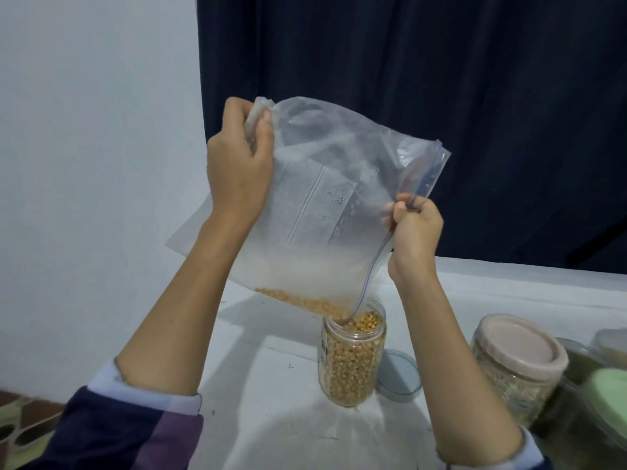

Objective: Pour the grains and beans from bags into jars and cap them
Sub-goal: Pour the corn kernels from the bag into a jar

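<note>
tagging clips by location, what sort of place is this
Probably a room in a home: a white-covered table against a plain wall, a dark curtain behind, and food jars, one pink-lidded.

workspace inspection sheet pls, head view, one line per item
surface: white table, a few dark specks
job's things: zip bag tilted, yellow kernels spilling into the open jar, nearly full; grey lid lies behind it
clutter: pink-lidded jar and green-lidded jar at right
grippers: left hand grips bag's bottom corner; right hand pinches zip edge
cables: nothing seen
surroundings: pale wall, dark curtain
</note>
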{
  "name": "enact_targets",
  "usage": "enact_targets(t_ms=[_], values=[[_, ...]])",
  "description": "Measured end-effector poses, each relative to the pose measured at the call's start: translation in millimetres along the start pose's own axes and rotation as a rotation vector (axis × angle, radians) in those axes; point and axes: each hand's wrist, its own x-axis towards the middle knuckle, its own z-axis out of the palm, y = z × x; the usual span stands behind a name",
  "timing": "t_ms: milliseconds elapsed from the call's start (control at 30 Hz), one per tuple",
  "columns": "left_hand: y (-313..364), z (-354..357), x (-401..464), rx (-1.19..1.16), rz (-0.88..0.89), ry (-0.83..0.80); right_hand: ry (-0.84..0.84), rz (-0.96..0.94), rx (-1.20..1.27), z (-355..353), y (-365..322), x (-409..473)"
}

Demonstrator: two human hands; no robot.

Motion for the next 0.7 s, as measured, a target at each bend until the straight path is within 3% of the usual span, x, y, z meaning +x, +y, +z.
enact_targets(t_ms=[700], values=[[5.5, 10.5, 9.1, -0.008, 0.033, -0.001, 0.003, 0.04, 0.047, -4.9, 0.3, 5.5]])
